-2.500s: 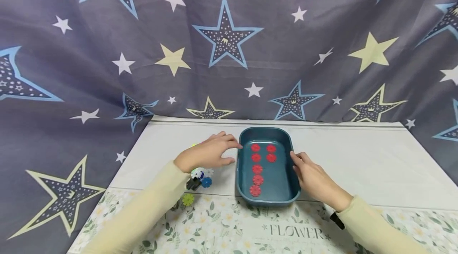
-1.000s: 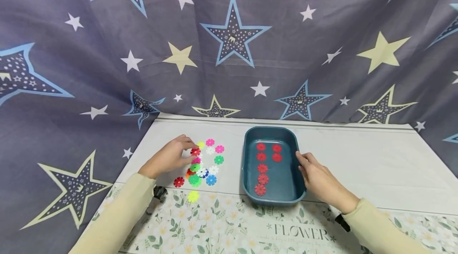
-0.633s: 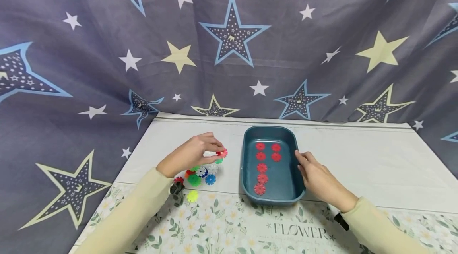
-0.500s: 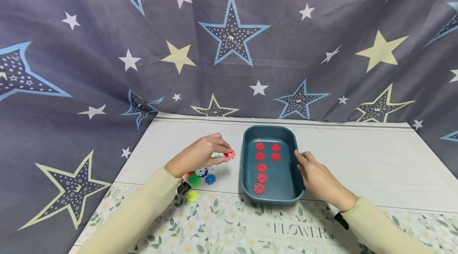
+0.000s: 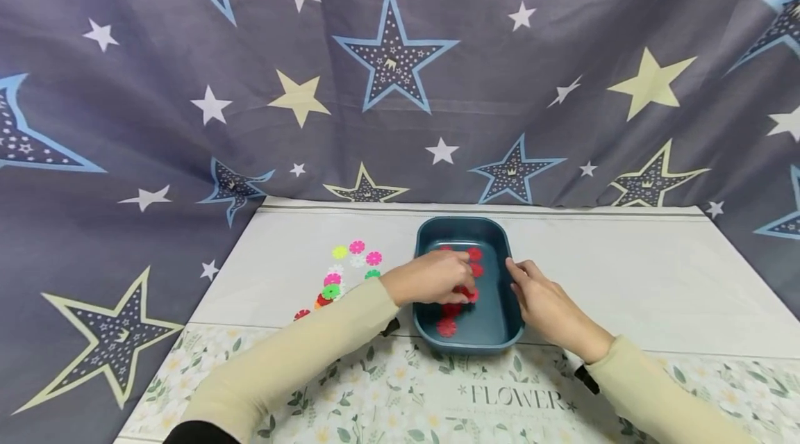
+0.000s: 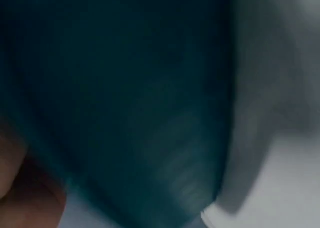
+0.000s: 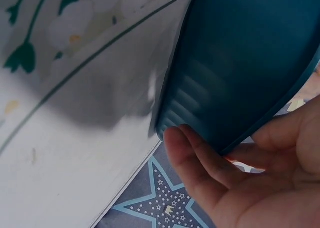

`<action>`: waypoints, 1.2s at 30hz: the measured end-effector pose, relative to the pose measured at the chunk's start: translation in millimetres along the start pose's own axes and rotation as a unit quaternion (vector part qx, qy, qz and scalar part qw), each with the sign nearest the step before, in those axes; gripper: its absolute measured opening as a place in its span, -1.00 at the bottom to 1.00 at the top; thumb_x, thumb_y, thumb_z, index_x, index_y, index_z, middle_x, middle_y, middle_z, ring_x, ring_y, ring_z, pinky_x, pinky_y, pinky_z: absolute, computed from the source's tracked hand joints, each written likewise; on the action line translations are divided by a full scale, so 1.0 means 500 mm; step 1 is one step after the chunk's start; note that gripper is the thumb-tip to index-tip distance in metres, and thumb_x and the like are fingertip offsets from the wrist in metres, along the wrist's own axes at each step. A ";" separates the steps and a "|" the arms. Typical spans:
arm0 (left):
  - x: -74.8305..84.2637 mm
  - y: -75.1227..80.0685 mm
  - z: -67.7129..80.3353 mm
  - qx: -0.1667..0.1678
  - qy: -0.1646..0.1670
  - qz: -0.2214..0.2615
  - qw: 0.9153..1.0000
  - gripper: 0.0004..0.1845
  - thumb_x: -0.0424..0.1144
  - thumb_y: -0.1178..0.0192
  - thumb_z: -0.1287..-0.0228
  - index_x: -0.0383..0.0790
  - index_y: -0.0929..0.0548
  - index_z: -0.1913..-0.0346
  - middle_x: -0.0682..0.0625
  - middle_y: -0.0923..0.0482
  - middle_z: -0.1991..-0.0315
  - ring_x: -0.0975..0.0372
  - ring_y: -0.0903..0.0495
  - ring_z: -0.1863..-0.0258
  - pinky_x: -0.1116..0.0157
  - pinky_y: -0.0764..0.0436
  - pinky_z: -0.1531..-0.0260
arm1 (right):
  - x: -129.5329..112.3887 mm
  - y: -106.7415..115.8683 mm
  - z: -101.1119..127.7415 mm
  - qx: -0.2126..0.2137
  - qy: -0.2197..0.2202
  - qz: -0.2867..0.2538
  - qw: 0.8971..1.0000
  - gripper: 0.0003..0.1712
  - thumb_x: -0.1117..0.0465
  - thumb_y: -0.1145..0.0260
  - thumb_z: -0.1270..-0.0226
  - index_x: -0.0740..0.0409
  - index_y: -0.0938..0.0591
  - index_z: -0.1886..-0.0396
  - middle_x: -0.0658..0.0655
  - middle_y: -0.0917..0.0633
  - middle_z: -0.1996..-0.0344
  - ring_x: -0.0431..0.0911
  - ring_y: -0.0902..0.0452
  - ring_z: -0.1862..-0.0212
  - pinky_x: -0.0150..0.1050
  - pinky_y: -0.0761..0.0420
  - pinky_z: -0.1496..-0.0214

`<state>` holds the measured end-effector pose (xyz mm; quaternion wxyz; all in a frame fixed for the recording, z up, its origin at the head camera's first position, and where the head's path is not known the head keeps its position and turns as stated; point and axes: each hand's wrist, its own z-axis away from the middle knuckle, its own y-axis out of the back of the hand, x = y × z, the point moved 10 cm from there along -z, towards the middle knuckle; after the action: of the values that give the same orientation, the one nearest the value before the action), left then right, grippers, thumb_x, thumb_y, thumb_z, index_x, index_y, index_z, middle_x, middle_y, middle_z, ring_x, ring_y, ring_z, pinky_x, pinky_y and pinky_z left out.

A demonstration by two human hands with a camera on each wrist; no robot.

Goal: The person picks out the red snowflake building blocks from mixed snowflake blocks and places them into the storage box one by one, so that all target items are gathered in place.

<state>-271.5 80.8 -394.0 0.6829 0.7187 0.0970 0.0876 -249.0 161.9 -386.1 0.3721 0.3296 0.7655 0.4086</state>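
A dark teal rectangular basin (image 5: pixel 487 333) stands on the table, with several red flower-shaped plastic discs (image 5: pixel 446 326) on its floor in two columns. My left hand (image 5: pixel 431 278) reaches over the basin's left rim and pinches a red flower-shaped disc (image 5: pixel 470 295) low inside, below the right column. Part of the left column is hidden under that hand. My right hand (image 5: pixel 556 306) grips the basin's right rim, thumb over the edge. In the right wrist view its fingers (image 7: pixel 190 163) lie against the outer wall. The left wrist view is blurred and shows mostly basin wall (image 6: pixel 140 87).
Left of the basin lies a loose group of flower discs in pink (image 5: pixel 357 247), yellow (image 5: pixel 339 252), green (image 5: pixel 331 291), white and red, partly covered by my left sleeve (image 5: pixel 312 340). A star-patterned curtain (image 5: pixel 400 138) hangs behind the table. A floral cloth (image 5: pixel 387 395) covers the front.
My left hand took a red disc from the loose group and carried it right, over the rim and down into the basin. The right hand keeps its grip on the basin.
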 end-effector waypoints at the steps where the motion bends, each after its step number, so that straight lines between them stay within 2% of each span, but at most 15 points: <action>1: -0.004 -0.013 -0.010 -0.017 0.012 -0.001 1.000 -0.87 -0.08 -0.34 -0.17 0.02 -0.78 0.25 0.24 -0.65 0.34 0.33 -0.44 0.28 0.48 -0.41 0.29 | 0.000 -0.001 -0.001 0.000 -0.001 -0.001 1.000 -0.52 0.43 -0.19 -0.30 0.51 -0.42 -0.20 0.25 -0.51 0.14 -0.10 -0.50 0.45 -0.26 -0.51 0.50; 5: -0.017 -0.057 -0.032 -0.070 0.049 -0.003 0.996 -0.88 -0.07 -0.34 -0.17 0.06 -0.78 0.26 0.27 -0.63 0.34 0.35 -0.46 0.24 0.48 -0.46 0.27 | 0.001 -0.001 -0.002 0.000 0.000 -0.002 1.000 -0.52 0.44 -0.19 -0.29 0.51 -0.42 -0.20 0.25 -0.51 0.14 -0.13 -0.47 0.47 -0.27 -0.49 0.51; 9: -0.018 -0.071 -0.036 -0.098 0.067 -0.018 0.993 -0.87 -0.10 -0.33 -0.18 0.06 -0.78 0.22 0.21 -0.57 0.27 0.32 -0.49 0.16 0.42 -0.46 0.14 | 0.001 0.001 -0.002 -0.002 0.000 -0.002 1.000 -0.52 0.44 -0.18 -0.30 0.51 -0.41 -0.21 0.25 -0.50 0.13 -0.16 -0.44 0.50 -0.29 -0.47 0.54; 13: -0.019 -0.064 -0.038 -0.107 0.084 -0.045 0.990 -0.88 -0.14 -0.30 -0.21 0.05 -0.77 0.21 0.14 -0.51 0.20 0.24 -0.48 0.10 0.33 -0.45 0.11 | 0.002 0.003 -0.003 -0.006 -0.005 0.000 1.000 -0.51 0.44 -0.19 -0.30 0.50 -0.41 -0.22 0.26 -0.50 0.12 -0.18 -0.42 0.54 -0.31 -0.46 0.56; 18: -0.022 -0.060 -0.036 -0.115 0.096 -0.063 0.987 -0.84 -0.14 -0.25 -0.24 0.06 -0.76 0.15 0.12 -0.50 0.14 0.21 -0.41 0.14 0.31 -0.44 0.26 | 0.002 0.000 -0.003 -0.014 -0.010 -0.005 1.000 -0.50 0.43 -0.18 -0.31 0.50 -0.40 -0.23 0.26 -0.50 0.11 -0.17 -0.44 0.51 -0.31 -0.46 0.55; 20: -0.025 -0.054 -0.033 -0.107 0.097 -0.061 0.988 -0.82 -0.14 -0.25 -0.24 0.06 -0.76 0.12 0.11 -0.50 0.14 0.23 -0.40 0.14 0.32 -0.44 0.26 | 0.002 -0.001 -0.003 -0.015 -0.010 -0.005 1.000 -0.51 0.43 -0.18 -0.31 0.50 -0.40 -0.23 0.26 -0.50 0.11 -0.17 -0.43 0.50 -0.30 -0.46 0.54; 22: -0.030 -0.039 -0.026 -0.090 0.100 -0.049 0.990 -0.79 -0.15 -0.27 -0.23 0.05 -0.75 0.09 0.11 -0.51 0.12 0.23 -0.42 0.12 0.32 -0.45 0.15 | 0.002 -0.003 -0.003 -0.015 -0.010 -0.007 1.000 -0.50 0.43 -0.18 -0.30 0.50 -0.40 -0.23 0.25 -0.50 0.11 -0.18 -0.42 0.52 -0.31 -0.45 0.55; 25: -0.043 -0.001 0.001 -0.051 0.105 -0.025 0.993 -0.76 -0.16 -0.29 -0.21 0.00 -0.74 0.05 0.09 -0.53 0.14 0.23 -0.45 0.13 0.33 -0.43 0.09 | -0.001 -0.007 -0.004 -0.015 -0.006 -0.007 1.000 -0.50 0.44 -0.19 -0.29 0.50 -0.40 -0.23 0.25 -0.50 0.12 -0.20 -0.40 0.53 -0.32 -0.44 0.56; 28: -0.059 0.043 0.047 -0.004 0.108 -0.007 0.994 -0.73 -0.17 -0.31 -0.20 -0.06 -0.73 0.02 0.07 -0.53 0.19 0.23 -0.44 0.18 0.33 -0.42 0.09 | -0.002 -0.009 -0.003 -0.015 -0.004 -0.008 1.000 -0.50 0.45 -0.19 -0.29 0.49 -0.40 -0.23 0.25 -0.50 0.12 -0.21 -0.37 0.55 -0.33 -0.42 0.57; 32: -0.085 0.090 0.129 0.046 0.130 0.012 0.990 -0.72 -0.21 -0.33 -0.17 -0.12 -0.72 0.03 0.04 -0.53 0.22 0.22 -0.44 0.22 0.32 -0.44 0.13 | -0.003 -0.006 -0.003 -0.010 -0.002 -0.004 1.000 -0.50 0.44 -0.20 -0.29 0.49 -0.41 -0.22 0.25 -0.50 0.12 -0.19 -0.38 0.54 -0.32 -0.42 0.57; 36: -0.118 0.106 0.224 0.060 0.179 0.046 0.981 -0.70 -0.22 -0.37 -0.13 -0.14 -0.72 0.04 0.03 -0.53 0.22 0.23 -0.41 0.23 0.32 -0.45 0.21 | -0.003 -0.002 -0.003 -0.010 -0.004 -0.003 1.000 -0.50 0.44 -0.20 -0.29 0.50 -0.41 -0.22 0.26 -0.50 0.12 -0.17 -0.42 0.50 -0.31 -0.43 0.56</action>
<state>-298.6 -45.0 -346.5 0.6053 0.7350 0.1894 0.2398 -249.4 159.6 -386.0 0.3794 0.3256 0.7608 0.4139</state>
